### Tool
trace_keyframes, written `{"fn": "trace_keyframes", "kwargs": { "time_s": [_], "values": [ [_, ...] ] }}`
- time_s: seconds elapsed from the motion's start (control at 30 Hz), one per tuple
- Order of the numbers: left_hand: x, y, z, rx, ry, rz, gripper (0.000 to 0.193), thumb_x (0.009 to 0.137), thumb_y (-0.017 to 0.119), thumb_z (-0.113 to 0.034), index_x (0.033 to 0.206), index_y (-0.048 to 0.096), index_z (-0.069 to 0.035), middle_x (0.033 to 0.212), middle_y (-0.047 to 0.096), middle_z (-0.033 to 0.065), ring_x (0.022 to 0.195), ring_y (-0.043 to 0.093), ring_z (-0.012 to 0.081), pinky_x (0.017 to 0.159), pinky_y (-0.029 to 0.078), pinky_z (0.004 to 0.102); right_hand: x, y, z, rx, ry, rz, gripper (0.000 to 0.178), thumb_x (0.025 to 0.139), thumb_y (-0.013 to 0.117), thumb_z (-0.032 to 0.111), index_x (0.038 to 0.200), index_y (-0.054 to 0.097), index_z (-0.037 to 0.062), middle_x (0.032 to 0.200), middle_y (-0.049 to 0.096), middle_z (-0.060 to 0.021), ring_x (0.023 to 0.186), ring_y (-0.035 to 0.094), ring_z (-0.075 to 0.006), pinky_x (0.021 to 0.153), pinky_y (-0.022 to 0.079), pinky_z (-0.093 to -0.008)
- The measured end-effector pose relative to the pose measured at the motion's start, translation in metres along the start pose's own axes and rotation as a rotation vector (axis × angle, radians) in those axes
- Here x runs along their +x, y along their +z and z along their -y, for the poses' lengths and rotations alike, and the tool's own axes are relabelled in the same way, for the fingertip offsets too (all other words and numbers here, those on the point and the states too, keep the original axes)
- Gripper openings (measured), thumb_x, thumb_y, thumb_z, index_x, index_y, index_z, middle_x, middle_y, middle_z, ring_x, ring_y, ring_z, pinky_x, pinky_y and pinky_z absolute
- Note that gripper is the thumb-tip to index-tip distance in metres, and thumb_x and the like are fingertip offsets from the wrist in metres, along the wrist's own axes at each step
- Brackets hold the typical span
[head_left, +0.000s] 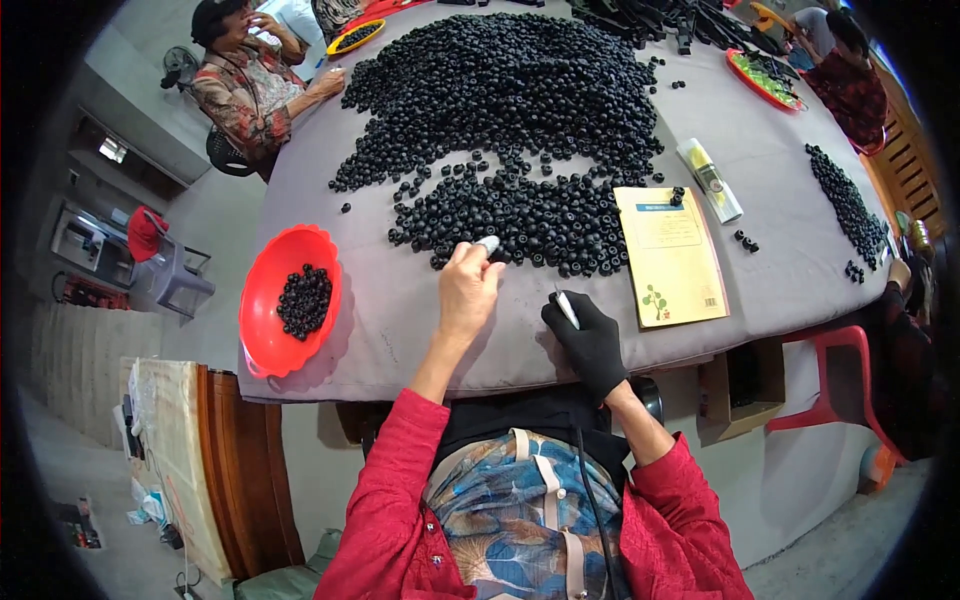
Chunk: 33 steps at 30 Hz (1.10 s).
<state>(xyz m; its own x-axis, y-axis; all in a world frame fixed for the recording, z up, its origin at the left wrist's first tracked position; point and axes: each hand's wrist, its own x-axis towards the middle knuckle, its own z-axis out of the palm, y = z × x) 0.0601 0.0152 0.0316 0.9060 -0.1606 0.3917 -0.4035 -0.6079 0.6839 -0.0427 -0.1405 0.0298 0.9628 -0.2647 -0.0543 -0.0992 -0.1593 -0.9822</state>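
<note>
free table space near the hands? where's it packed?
Bare grey cloth lies between the red bowl and the left hand, along the near edge of the table. More lies right of the yellow booklet, before the small bead pile. Crowded: the big black bead pile ahead of both hands; the right hand rests below it.

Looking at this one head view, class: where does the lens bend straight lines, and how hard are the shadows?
Head view: the table edge curves toward the rim and the corners go black, typical of a fisheye lens; light is soft and even, with only faint shadows under the left hand, the gloved right hand and the red bowl; the black parts show no glare.
</note>
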Motion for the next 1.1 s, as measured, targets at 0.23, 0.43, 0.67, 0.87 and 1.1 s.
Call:
{"fn": "trace_keyframes", "kwargs": {
  "time_s": [0.23, 0.43, 0.67, 0.87, 1.1],
  "values": [
    [0.008, 0.023, 0.006, 0.162, 0.112, 0.008, 0.032, 0.068, 0.070, -0.005, 0.098, 0.061, -0.001, 0.076, 0.053, 0.0104, 0.063, 0.054, 0.0241, 0.059, 0.045, 0.0347, 0.009, -0.017, 0.006, 0.292, 0.245, -0.073, 0.022, 0.086, 0.060, 0.022, 0.096, 0.061, 0.0027, 0.070, 0.057, 0.0028, 0.062, 0.048, -0.0067, 0.054, 0.041, -0.0237],
    [0.001, 0.018, 0.007, 0.169, 0.165, 0.024, 0.029, 0.072, 0.068, -0.003, 0.100, 0.061, -0.001, 0.079, 0.054, 0.0089, 0.064, 0.057, 0.0192, 0.059, 0.047, 0.0306, 0.006, -0.013, 0.001, 0.246, 0.122, -0.041, 0.026, 0.083, 0.062, 0.020, 0.101, 0.061, 0.0014, 0.079, 0.060, -0.0001, 0.069, 0.050, -0.0051, 0.060, 0.043, -0.0226],
    [-0.041, 0.008, -0.025, -1.016, -0.321, 0.367, 0.018, 0.086, 0.054, -0.002, 0.103, 0.060, -0.002, 0.071, 0.057, 0.0014, 0.061, 0.054, 0.0071, 0.054, 0.046, 0.0211, 0.005, -0.011, 0.000, 0.183, 0.012, -0.043, 0.026, 0.083, 0.063, 0.020, 0.102, 0.061, 0.0025, 0.082, 0.063, -0.0033, 0.073, 0.055, -0.0065, 0.063, 0.046, -0.0240],
    [-0.053, 0.013, -0.032, -1.145, -0.357, 0.459, 0.022, 0.085, 0.056, -0.003, 0.106, 0.059, -0.004, 0.077, 0.059, 0.0019, 0.063, 0.054, 0.0061, 0.057, 0.046, 0.0197, 0.003, -0.008, -0.003, 0.148, -0.051, 0.013, 0.021, 0.085, 0.060, 0.015, 0.100, 0.060, 0.0010, 0.082, 0.061, -0.0006, 0.076, 0.053, -0.0068, 0.067, 0.043, -0.0218],
    [-0.054, 0.013, -0.035, -1.124, -0.377, 0.350, 0.026, 0.079, 0.062, 0.003, 0.105, 0.061, -0.002, 0.080, 0.060, 0.0001, 0.067, 0.054, 0.0053, 0.059, 0.046, 0.0192, 0.002, -0.009, -0.005, 0.096, -0.071, 0.044, 0.021, 0.083, 0.063, 0.018, 0.097, 0.063, 0.0018, 0.082, 0.065, -0.0055, 0.075, 0.058, -0.0099, 0.066, 0.047, -0.0248]
  ]
}}
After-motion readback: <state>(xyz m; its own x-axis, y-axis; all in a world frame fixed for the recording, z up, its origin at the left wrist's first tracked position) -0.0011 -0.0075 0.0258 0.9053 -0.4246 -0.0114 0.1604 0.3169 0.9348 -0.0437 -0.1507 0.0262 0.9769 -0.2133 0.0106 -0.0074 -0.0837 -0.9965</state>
